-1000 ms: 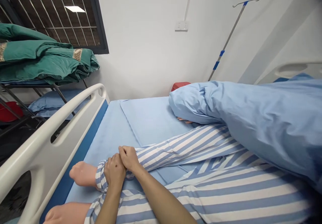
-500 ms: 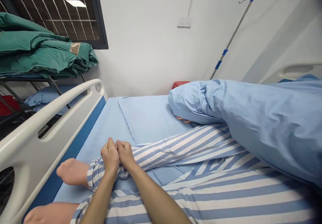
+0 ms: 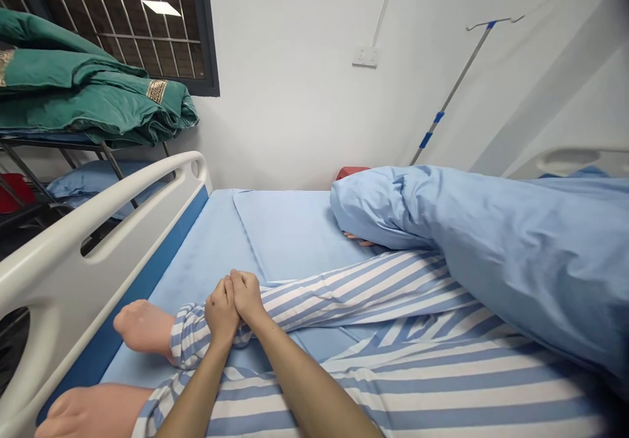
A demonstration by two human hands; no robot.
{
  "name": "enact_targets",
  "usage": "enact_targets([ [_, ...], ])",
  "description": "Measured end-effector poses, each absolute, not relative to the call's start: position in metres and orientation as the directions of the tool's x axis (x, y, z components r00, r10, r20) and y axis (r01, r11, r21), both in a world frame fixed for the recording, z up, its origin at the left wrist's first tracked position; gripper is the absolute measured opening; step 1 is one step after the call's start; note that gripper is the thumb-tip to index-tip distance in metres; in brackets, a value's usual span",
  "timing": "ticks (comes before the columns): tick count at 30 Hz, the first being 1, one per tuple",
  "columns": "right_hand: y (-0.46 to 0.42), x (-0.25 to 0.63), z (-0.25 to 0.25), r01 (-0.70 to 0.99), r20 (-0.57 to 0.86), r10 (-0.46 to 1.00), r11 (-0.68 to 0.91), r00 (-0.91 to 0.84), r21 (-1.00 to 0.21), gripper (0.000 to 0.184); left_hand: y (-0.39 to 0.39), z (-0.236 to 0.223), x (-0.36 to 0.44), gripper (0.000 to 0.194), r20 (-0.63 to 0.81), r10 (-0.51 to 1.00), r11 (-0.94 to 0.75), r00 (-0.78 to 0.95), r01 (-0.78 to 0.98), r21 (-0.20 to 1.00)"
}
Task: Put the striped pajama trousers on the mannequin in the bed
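Observation:
On the bed lies what looks like a care manikin in blue-and-white striped trousers [image 3: 339,292]. My left hand [image 3: 222,312] and my right hand [image 3: 246,297] are side by side and touching, both closed over the manikin's far lower leg, just above the ankle. Their fingertips curl out of sight around the striped cloth. The far foot [image 3: 145,325] pokes bare out of its cuff to the left of my hands. Lower left is the near foot [image 3: 93,412], with my left forearm crossing over the near leg.
A light blue quilt [image 3: 515,248] covers the manikin's upper part, with a few fingertips [image 3: 361,240] showing under its edge. The white footboard [image 3: 147,192] closes off the left end. Behind stand an IV pole [image 3: 455,90] and a rack with green bedding [image 3: 98,100].
My left hand has shifted slightly right and turned, and now presses closer against my right hand. The leg stays in about the same place; the view has tilted a little.

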State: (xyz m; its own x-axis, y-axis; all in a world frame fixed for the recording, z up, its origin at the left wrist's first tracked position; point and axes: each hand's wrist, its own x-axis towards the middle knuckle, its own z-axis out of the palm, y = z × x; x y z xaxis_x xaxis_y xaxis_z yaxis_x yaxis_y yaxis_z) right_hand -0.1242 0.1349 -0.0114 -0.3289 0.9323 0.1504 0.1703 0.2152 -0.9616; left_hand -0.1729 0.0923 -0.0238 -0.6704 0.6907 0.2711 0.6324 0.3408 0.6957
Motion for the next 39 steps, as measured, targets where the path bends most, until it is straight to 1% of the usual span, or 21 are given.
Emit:
enact_targets([
  [1,0.136,-0.122,-0.007,0.260,0.144,0.930,0.239,-0.338,-0.935,0.041,0.092,-0.024,-0.173,0.034,0.267,0.693,0.345,-0.669,0.633,0.693],
  [3,0.139,-0.116,0.003,0.436,0.146,0.916,0.313,-0.375,-0.844,0.039,0.091,-0.023,-0.173,0.034,0.253,0.705,0.350,-0.662,0.636,0.687],
  [5,0.141,-0.108,0.010,0.529,0.165,0.888,0.396,-0.430,-0.751,0.038,0.090,-0.022,-0.172,0.034,0.233,0.721,0.362,-0.652,0.642,0.676],
  [8,0.142,-0.097,0.007,0.532,0.206,0.846,0.479,-0.492,-0.698,0.042,0.091,-0.022,-0.171,0.035,0.214,0.727,0.394,-0.653,0.652,0.648],
  [13,0.143,-0.090,-0.015,0.496,0.284,0.842,0.508,-0.459,-0.704,0.042,0.094,-0.024,-0.170,0.035,0.259,0.720,0.384,-0.644,0.680,0.624],
  [18,0.143,-0.088,-0.016,0.426,0.319,0.840,0.507,-0.439,-0.750,0.040,0.093,-0.025,-0.170,0.033,0.282,0.753,0.329,-0.595,0.711,0.622],
  [20,0.144,-0.087,-0.014,0.381,0.319,0.851,0.483,-0.418,-0.788,0.041,0.095,-0.019,-0.169,0.031,0.263,0.769,0.300,-0.583,0.692,0.657],
  [22,0.146,-0.086,-0.012,0.276,0.308,0.865,0.432,-0.396,-0.858,0.042,0.100,-0.008,-0.165,0.031,0.246,0.776,0.257,-0.581,0.647,0.718],
  [24,0.151,-0.085,-0.010,0.091,0.275,0.887,0.329,-0.372,-0.940,0.043,0.110,0.005,-0.157,0.031,0.245,0.772,0.199,-0.587,0.589,0.784],
  [26,0.157,-0.085,-0.009,-0.114,0.169,0.920,0.137,-0.354,-0.984,0.040,0.122,0.014,-0.146,0.032,0.242,0.758,0.135,-0.606,0.508,0.851],
  [28,0.163,-0.084,-0.009,-0.257,0.037,0.941,-0.054,-0.336,-0.965,0.036,0.133,0.016,-0.134,0.032,0.233,0.731,0.088,-0.641,0.428,0.899],
  [29,0.165,-0.083,-0.009,-0.295,-0.003,0.945,-0.105,-0.326,-0.950,0.034,0.136,0.015,-0.128,0.032,0.242,0.702,0.074,-0.669,0.407,0.910],
  [30,0.167,-0.082,-0.010,-0.318,-0.019,0.951,-0.122,-0.309,-0.940,0.033,0.138,0.011,-0.123,0.031,0.258,0.670,0.073,-0.696,0.407,0.910],
  [33,0.168,-0.081,-0.011,-0.336,0.009,0.966,-0.082,-0.260,-0.938,0.032,0.136,-0.003,-0.114,0.028,0.314,0.606,0.121,-0.731,0.475,0.872],
  [36,0.167,-0.080,-0.012,-0.334,0.018,0.967,-0.071,-0.255,-0.940,0.034,0.131,-0.013,-0.113,0.026,0.311,0.618,0.157,-0.722,0.501,0.851],
  [39,0.166,-0.081,-0.014,-0.326,0.026,0.970,-0.055,-0.240,-0.944,0.034,0.130,-0.014,-0.116,0.027,0.302,0.645,0.153,-0.702,0.505,0.849],
])
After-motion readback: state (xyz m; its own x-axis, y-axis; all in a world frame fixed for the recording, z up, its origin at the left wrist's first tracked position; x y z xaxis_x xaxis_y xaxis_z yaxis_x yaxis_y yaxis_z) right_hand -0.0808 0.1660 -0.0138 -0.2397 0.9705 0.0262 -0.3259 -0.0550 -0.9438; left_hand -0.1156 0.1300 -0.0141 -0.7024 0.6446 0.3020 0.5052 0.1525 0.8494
